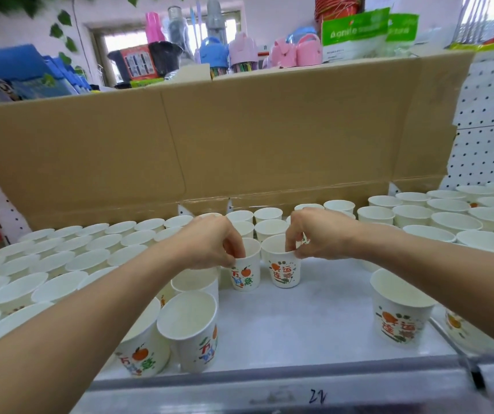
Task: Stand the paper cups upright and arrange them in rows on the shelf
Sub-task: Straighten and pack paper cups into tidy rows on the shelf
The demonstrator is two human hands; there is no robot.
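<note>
Two white paper cups with orange-fruit prints stand upright side by side mid-shelf. My left hand (212, 243) pinches the rim of the left cup (247, 273). My right hand (314, 233) pinches the rim of the right cup (284, 271). Behind and to both sides, several upright cups stand in rows: a large group on the left (69, 258), another on the right (437, 216). Near the front edge stand two cups at the left (190, 330) and one at the right (401, 309). All cups in view are upright.
The white shelf (299, 318) has a bare patch between the front cups. A tall cardboard sheet (209, 144) backs the shelf. White pegboard (490, 121) rises at the right. Colourful goods sit above the cardboard. A shelf rail (269, 395) runs along the front.
</note>
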